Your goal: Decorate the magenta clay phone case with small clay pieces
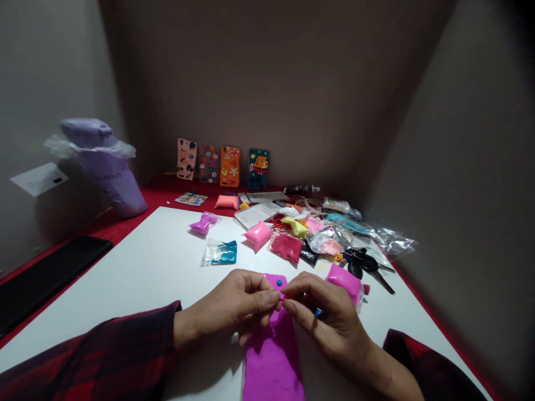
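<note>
My left hand [238, 306] and my right hand [324, 314] meet over a flat magenta clay-covered slab [273, 356] lying on the white board [137, 273]. Both hands pinch a tiny pink bit of clay [282, 297] between their fingertips. A small blue dot [279, 283] sits on the slab's far end. A blue speck shows under my right fingers. A pink clay bag [345, 280] lies just beyond my right hand.
Small bags of coloured clay lie on the board: teal [221, 253], purple [204, 223], pink [258, 234], red [286, 247]. Black scissors [368, 266] rest at right. Several decorated phone cases [229, 166] lean on the back wall. A lilac bin [106, 167] stands at left.
</note>
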Tool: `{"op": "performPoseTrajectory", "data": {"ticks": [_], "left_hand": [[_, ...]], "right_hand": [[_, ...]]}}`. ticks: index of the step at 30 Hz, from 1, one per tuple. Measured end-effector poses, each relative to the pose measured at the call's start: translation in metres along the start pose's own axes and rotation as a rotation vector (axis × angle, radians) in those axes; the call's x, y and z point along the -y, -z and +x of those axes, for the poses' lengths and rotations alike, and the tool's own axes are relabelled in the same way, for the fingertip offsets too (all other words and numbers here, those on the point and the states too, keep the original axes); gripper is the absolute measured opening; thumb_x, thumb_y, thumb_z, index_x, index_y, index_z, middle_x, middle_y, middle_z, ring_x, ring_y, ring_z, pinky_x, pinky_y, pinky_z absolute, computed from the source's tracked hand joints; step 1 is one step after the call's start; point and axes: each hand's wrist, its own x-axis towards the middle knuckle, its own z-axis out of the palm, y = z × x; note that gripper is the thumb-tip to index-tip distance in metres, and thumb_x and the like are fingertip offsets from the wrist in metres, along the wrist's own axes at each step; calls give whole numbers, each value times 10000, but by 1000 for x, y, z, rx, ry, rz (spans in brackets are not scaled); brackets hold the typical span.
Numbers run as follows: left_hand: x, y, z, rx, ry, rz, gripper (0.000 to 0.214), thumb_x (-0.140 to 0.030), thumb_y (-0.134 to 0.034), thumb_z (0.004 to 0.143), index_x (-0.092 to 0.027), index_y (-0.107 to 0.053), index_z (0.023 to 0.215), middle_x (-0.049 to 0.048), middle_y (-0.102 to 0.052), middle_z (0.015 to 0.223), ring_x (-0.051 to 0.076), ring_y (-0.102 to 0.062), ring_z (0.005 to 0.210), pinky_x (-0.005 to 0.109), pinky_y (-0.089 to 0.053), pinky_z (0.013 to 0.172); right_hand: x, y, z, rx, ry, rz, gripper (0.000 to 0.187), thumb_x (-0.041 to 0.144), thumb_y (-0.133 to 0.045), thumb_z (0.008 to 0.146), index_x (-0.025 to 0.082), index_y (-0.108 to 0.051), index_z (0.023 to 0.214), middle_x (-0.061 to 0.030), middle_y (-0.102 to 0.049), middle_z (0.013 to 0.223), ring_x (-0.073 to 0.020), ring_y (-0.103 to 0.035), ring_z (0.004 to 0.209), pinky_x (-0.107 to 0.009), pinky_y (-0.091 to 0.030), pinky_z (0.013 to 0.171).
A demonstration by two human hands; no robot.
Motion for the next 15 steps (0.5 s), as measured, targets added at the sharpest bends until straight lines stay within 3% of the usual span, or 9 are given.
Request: {"op": "performPoseTrajectory", "data": {"ticks": [6, 11, 15], "left_hand": [[-2, -4, -1, -57, -9, 31, 329, -415, -697, 752, -126, -565, 665, -47, -533, 500, 25, -395, 324, 143, -268, 311], [0, -2, 0, -8, -4, 20, 414, -519, -576, 819, -129, -561, 683, -6, -592, 569, 34, -431, 315, 154, -263, 306], [-1, -1, 0, -13, -10, 3, 310, -413, -661, 788, -127, -574, 709, -22, -584, 554, 29, -422, 320, 143, -299, 314]], "right_hand": [[-1, 1, 2, 39, 5, 56, 61, 192, -580, 883, 179, -631, 912, -30, -605, 779, -147, -559, 689, -259, -431, 597], [-1, 1, 4, 12, 1, 13, 69, 174, -565, 881, 166, -622, 844, -26, -588, 742, -140, -540, 658, -261, -411, 582], [0, 1, 3, 23, -25, 10, 63, 178, -564, 880, 166, -621, 856, -28, -588, 750, -143, -539, 663, -261, -408, 580]]}}
